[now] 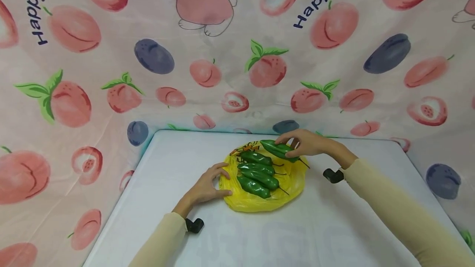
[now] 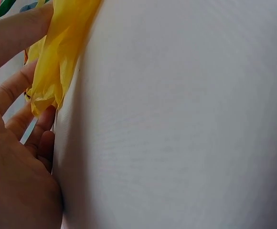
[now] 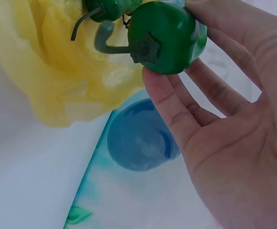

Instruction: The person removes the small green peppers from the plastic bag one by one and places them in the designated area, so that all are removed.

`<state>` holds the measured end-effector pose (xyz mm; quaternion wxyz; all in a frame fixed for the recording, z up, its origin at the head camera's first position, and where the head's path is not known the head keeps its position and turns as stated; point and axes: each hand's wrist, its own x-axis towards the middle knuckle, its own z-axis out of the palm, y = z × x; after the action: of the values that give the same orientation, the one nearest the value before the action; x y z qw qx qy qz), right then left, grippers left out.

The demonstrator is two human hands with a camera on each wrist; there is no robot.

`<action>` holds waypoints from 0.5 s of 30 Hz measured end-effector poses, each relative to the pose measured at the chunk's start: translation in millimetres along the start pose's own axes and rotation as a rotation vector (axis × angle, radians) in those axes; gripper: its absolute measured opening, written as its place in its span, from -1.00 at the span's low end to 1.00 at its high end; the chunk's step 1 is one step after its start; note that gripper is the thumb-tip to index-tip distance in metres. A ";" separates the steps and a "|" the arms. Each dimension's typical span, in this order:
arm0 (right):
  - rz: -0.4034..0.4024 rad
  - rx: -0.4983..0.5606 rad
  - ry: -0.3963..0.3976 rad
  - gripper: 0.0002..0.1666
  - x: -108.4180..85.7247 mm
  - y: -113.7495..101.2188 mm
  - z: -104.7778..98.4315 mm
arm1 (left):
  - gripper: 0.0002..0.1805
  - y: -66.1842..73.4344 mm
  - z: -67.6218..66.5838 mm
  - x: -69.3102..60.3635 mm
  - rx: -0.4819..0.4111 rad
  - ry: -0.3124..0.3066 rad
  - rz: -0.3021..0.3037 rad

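Note:
Several glossy green peppers (image 1: 254,187) with thin stems lie side by side on a crumpled yellow plastic bag (image 1: 256,206). My right hand (image 1: 306,142) pinches another green pepper (image 1: 272,148) at the bag's far right side. In the right wrist view this pepper (image 3: 169,40) sits between thumb and fingertips, its stem pointing left. My left hand (image 1: 205,184) is at the bag's left edge with thumb and fingers spread apart, touching the plastic. The left wrist view shows the bag's gathered edge (image 2: 64,57) against these fingers.
The white table (image 1: 178,147) carries the bag near its far edge. Behind it hangs a pink cloth (image 1: 222,52) printed with peaches. A small black camera sits on each wrist.

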<state>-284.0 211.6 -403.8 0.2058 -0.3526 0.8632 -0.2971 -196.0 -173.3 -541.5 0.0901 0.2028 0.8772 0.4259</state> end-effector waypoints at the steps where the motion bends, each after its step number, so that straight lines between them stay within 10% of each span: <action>1: 0.005 -0.004 0.006 -0.43 -2.6 0.2 -1.2 | -0.57 0.2 -0.3 0.0 -0.004 0.000 -0.002; 15: 0.018 0.021 0.082 -0.44 -37.1 10.1 -7.4 | -0.56 -1.5 -0.3 0.1 -0.010 -0.005 -0.019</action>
<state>-268.4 247.3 -399.6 0.1766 -0.3301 0.8708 -0.3187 -196.6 -174.4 -542.5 0.0974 0.1953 0.8765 0.4291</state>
